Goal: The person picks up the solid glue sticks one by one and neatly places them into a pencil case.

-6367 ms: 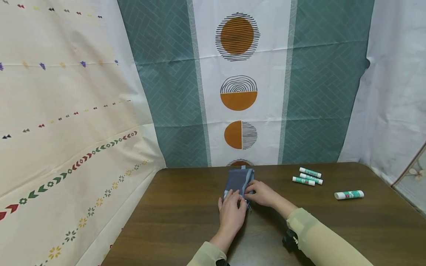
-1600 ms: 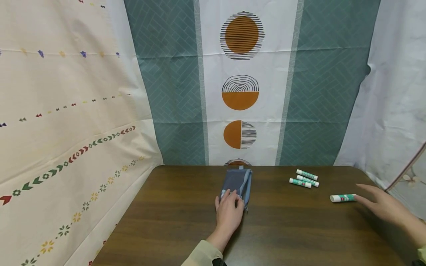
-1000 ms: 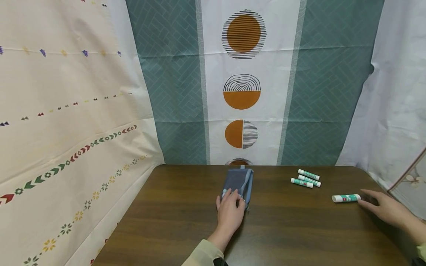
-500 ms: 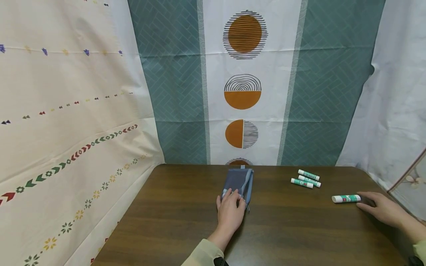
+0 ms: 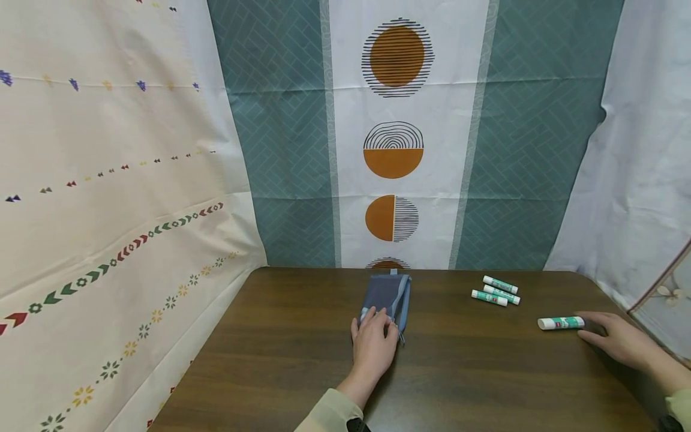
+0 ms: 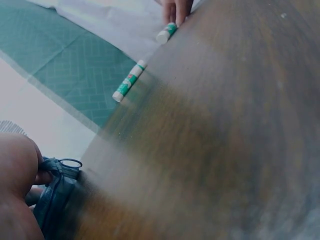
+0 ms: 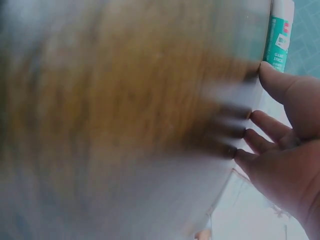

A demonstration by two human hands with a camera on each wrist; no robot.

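A blue-grey zip pouch (image 5: 384,292) with a lighter zip edge lies near the back middle of the table. My left hand (image 5: 373,345) holds its near end, covering part of it; in the left wrist view the zip's ring pull (image 6: 71,163) sticks out beside the fingers. At the right, a large white-and-green glue stick (image 5: 561,323) lies on its side. My right hand (image 5: 621,339) has thumb and forefinger on either side of its right end. In the right wrist view the thumb meets the glue stick (image 7: 278,42) while the other fingertips are close to the tabletop.
Three smaller glue sticks (image 5: 490,298) lie together at the back right, between the pouch and the large one. The brown wooden table (image 5: 281,354) ends at patterned cloths (image 5: 286,180) hanging behind and at the left side.
Earlier both hands were at the pouch. My right hand has since moved right to the large glue stick and closed in on its end. My left hand has stayed at the pouch.
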